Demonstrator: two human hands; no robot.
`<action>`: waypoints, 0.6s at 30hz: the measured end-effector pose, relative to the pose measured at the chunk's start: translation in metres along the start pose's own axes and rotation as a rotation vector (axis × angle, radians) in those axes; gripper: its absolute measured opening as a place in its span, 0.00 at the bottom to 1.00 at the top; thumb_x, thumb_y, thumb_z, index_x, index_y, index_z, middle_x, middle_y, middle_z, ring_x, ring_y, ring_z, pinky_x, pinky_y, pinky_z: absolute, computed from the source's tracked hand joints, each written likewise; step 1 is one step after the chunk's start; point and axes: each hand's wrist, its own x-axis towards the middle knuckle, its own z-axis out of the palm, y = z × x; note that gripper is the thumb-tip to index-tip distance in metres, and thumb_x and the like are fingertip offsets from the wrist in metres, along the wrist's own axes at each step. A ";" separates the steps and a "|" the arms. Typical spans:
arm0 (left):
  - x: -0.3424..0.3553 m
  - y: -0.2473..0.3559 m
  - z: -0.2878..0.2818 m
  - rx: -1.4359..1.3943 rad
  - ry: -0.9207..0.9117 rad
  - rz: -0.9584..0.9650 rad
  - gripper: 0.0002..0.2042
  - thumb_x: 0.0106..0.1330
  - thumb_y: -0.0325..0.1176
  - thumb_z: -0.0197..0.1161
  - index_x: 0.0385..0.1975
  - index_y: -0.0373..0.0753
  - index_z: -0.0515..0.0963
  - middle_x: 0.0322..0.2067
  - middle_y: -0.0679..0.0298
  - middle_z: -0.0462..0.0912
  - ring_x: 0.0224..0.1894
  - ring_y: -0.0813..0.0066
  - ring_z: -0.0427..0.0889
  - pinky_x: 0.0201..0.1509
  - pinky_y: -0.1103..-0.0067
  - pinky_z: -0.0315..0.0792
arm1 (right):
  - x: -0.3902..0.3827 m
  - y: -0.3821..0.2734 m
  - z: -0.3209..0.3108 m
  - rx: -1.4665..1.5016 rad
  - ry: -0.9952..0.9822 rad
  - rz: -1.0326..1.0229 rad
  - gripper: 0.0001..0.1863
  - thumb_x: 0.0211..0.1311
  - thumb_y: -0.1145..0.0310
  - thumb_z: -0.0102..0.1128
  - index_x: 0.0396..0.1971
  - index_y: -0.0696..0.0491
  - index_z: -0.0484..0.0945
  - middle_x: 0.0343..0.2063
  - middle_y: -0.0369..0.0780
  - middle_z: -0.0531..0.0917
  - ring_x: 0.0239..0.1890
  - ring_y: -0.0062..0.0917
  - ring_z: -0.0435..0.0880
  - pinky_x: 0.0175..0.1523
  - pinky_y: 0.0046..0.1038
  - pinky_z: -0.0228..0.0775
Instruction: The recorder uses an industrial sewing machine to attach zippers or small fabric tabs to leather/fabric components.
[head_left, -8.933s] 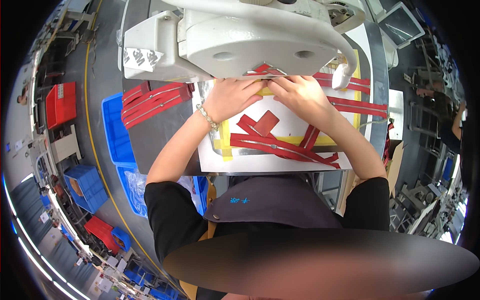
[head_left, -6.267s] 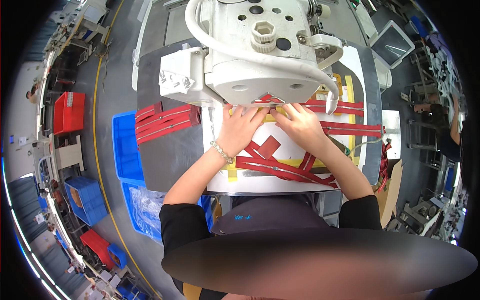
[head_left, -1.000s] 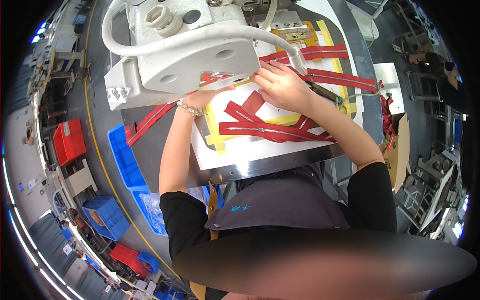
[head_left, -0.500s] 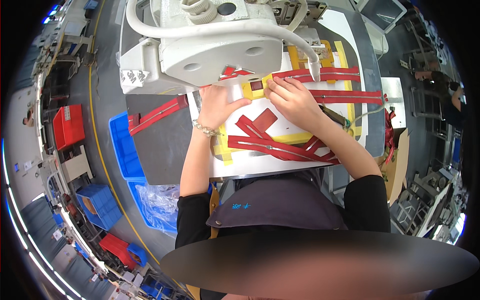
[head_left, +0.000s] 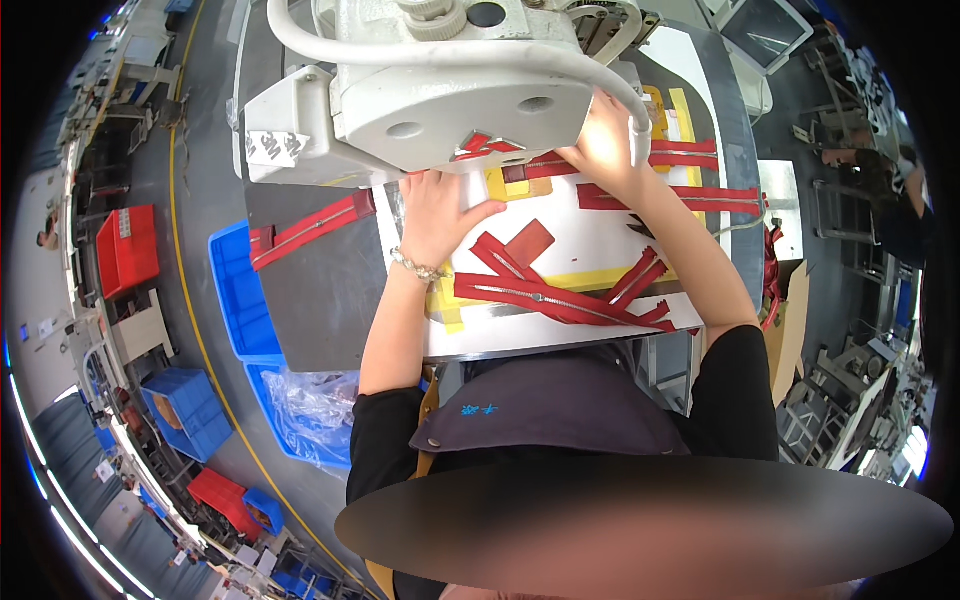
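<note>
My left hand (head_left: 435, 212) lies flat on the white work surface (head_left: 470, 225), fingers stretched out and thumb spread. Its fingertips reach the lower edge of the grey sewing machine head (head_left: 455, 125). Beside the thumb is a yellow block (head_left: 520, 187), with the dark end tab of a red zipper (head_left: 540, 168) on it. Further up, my right hand (head_left: 606, 140) reaches along the right side of the machine head, brightly lit; its fingers are mostly hidden there. Between my forearms lie a red patch (head_left: 530, 243) and several crossed red zipper pieces (head_left: 535, 292).
More red zippers lie at the right (head_left: 680, 152) and left (head_left: 315, 230). A dark pointed tool (head_left: 641, 227) lies near my right forearm. A white hose (head_left: 460, 58) crosses the machine. Blue bins (head_left: 232, 285) stand left of the table, a cardboard box (head_left: 790, 310) right.
My right hand has left the yellow block and moved far and right, beside the machine head. The view has shifted slightly. My left hand stays flat in place.
</note>
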 end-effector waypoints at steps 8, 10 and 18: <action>-0.002 -0.002 0.006 0.096 0.053 0.051 0.37 0.52 0.62 0.64 0.52 0.36 0.73 0.51 0.53 0.72 0.55 0.55 0.67 0.57 0.65 0.57 | 0.007 0.016 0.015 -0.065 -0.218 0.109 0.27 0.53 0.53 0.65 0.47 0.56 0.72 0.41 0.41 0.75 0.43 0.35 0.75 0.51 0.37 0.60; -0.002 -0.001 0.005 0.112 0.079 0.073 0.36 0.52 0.62 0.64 0.52 0.36 0.73 0.51 0.54 0.73 0.54 0.55 0.68 0.56 0.65 0.58 | 0.004 0.009 0.011 -0.113 -0.177 0.034 0.26 0.54 0.54 0.65 0.46 0.56 0.72 0.37 0.40 0.77 0.40 0.32 0.76 0.47 0.36 0.60; -0.003 0.002 0.004 0.094 0.074 0.056 0.33 0.52 0.60 0.65 0.47 0.36 0.75 0.48 0.56 0.74 0.52 0.57 0.70 0.54 0.66 0.60 | -0.019 -0.007 -0.022 -0.183 -0.358 0.121 0.18 0.53 0.61 0.67 0.43 0.52 0.77 0.33 0.38 0.80 0.38 0.31 0.79 0.46 0.33 0.59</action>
